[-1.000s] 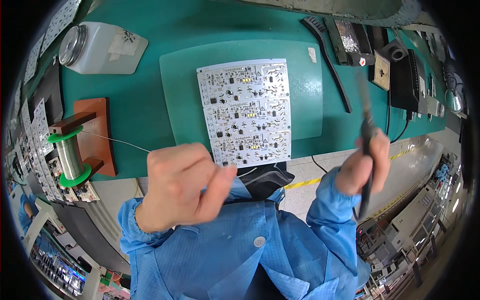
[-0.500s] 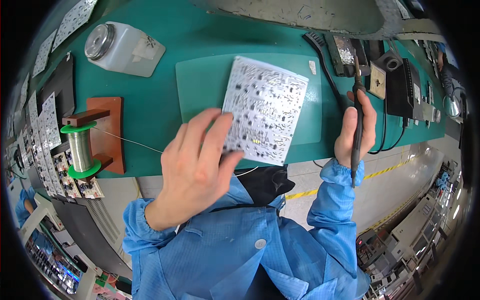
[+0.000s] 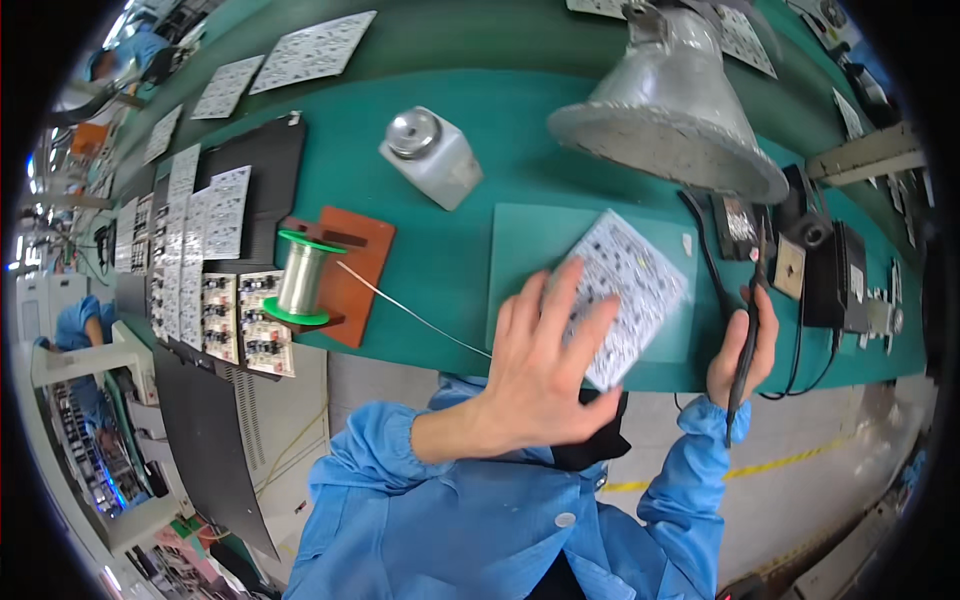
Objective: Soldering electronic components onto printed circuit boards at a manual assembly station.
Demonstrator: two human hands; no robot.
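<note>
A whitish circuit board (image 3: 640, 290) with small dark parts lies turned on a pale green mat (image 3: 520, 255), slightly blurred. My left hand (image 3: 545, 365) rests its spread fingers on the board's left side, thumb by the near corner. Solder wire (image 3: 415, 315) runs from a green-ended spool (image 3: 300, 280) on a red-brown stand (image 3: 365, 265) to my left hand, where it passes out of sight. Closed round a black soldering iron (image 3: 743, 365), my right hand (image 3: 752, 345) is right of the mat. The iron's tip points away from me, near a small tray of solder scraps (image 3: 738, 222).
A metal lamp shade (image 3: 670, 120) hangs over the far side. Behind the mat stands a white square bottle (image 3: 440, 165) with a metal cap. More boards (image 3: 225, 215) lie on a black sheet at left. A brush (image 3: 710, 250) and a black box (image 3: 838, 270) are at right.
The board has turned clockwise under my left hand, whose fingers now reach further over it. My view has swung, so the lamp shade and left-hand boards show more. My right hand keeps the iron.
</note>
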